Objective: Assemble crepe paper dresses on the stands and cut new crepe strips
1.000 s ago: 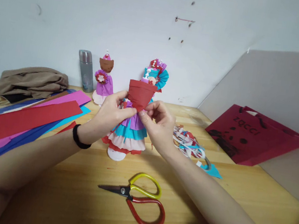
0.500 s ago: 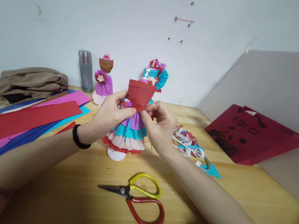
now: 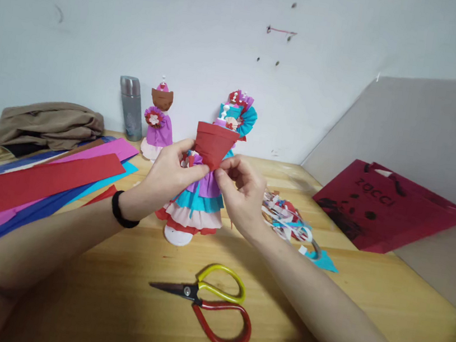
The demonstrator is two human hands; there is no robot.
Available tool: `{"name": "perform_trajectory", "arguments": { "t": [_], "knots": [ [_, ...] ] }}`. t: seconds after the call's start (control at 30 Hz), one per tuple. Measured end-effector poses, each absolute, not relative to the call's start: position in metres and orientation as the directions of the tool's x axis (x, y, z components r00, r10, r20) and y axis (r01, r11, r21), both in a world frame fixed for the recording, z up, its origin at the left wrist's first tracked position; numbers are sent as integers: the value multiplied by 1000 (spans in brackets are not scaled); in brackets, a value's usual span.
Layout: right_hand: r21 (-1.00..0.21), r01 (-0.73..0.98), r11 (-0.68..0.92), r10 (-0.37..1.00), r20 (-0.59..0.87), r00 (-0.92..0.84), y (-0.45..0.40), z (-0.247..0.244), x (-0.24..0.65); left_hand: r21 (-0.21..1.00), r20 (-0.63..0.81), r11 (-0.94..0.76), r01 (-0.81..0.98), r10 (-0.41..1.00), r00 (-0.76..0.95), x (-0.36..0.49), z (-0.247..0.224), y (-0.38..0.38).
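A small dress form stands on a white round base (image 3: 177, 236), wearing a layered crepe-paper skirt (image 3: 200, 201) in purple, turquoise, pale pink and red. A piece of red crepe paper (image 3: 215, 142) with a folded top edge wraps the front of its bodice. My left hand (image 3: 175, 169) pinches the red paper's lower left side, thumb pressed at the waist. From the right, my right hand (image 3: 242, 187) pinches the paper's lower right edge between thumb and fingers. The back of the bodice is hidden. Nearer to me, scissors (image 3: 209, 304) with one yellow and one red handle lie on the table.
Crepe-paper strips (image 3: 39, 184) lie on the left, beside a brown cloth (image 3: 47, 126) and a grey flask (image 3: 130, 109). Two dressed forms stand behind: a purple one (image 3: 160, 127) and a turquoise one (image 3: 247, 120). Paper scraps (image 3: 287, 216) and a red bag (image 3: 384, 207) are at right.
Both hands keep their pinch on the red paper at the waist. My right hand has shifted very slightly left; otherwise hardly anything differs.
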State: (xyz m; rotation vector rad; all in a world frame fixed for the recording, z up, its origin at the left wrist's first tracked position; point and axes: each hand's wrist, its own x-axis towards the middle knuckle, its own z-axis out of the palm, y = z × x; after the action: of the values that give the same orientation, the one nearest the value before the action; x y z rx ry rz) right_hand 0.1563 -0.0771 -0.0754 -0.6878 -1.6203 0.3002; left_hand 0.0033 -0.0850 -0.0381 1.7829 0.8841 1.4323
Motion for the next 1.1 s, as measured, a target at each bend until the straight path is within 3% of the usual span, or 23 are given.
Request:
{"name": "perform_trajectory", "arguments": {
  "t": [0.37, 1.1],
  "knots": [
    [-615, 216, 758, 643, 761, -89, -80, -71, 163, 843, 510, -527, 104, 846, 158, 3, -40, -84],
    [-655, 207, 726, 674, 739, -25, -77, -71, 158, 843, 511, -530, 90, 842, 174, 3, -38, -84]
  ]
}}
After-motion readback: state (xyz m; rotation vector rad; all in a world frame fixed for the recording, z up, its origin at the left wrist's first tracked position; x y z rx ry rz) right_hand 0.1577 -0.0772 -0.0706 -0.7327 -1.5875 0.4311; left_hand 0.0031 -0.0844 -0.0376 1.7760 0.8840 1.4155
